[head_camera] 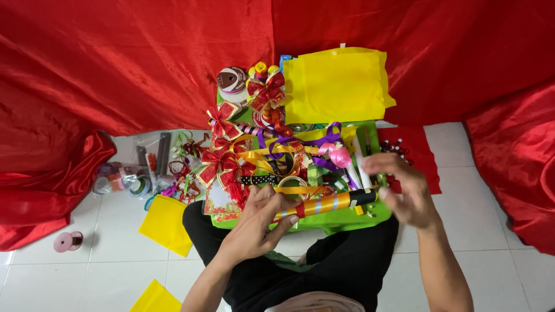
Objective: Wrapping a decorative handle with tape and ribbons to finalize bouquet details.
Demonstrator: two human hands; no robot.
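Note:
My left hand [258, 222] grips the near end of a dark stick [326, 204] wound with orange and silver ribbon, held level over the green tray [347, 218] on my lap. At the stick's far end, my right hand [404, 190] is blurred, fingers curled around that tip. Behind the stick lies a heap of ribbons [289, 156] in purple, yellow, pink and green, with red-and-gold bows [219, 164] at its left.
Yellow paper sheets [335, 86] lie at the tray's far side, with ribbon spools [232, 81] beside them. Red cloth [115, 63] drapes the back and sides. On the white tile floor at left: scissors and tape rolls [139, 173], yellow sheets [166, 224], a pink spool [67, 241].

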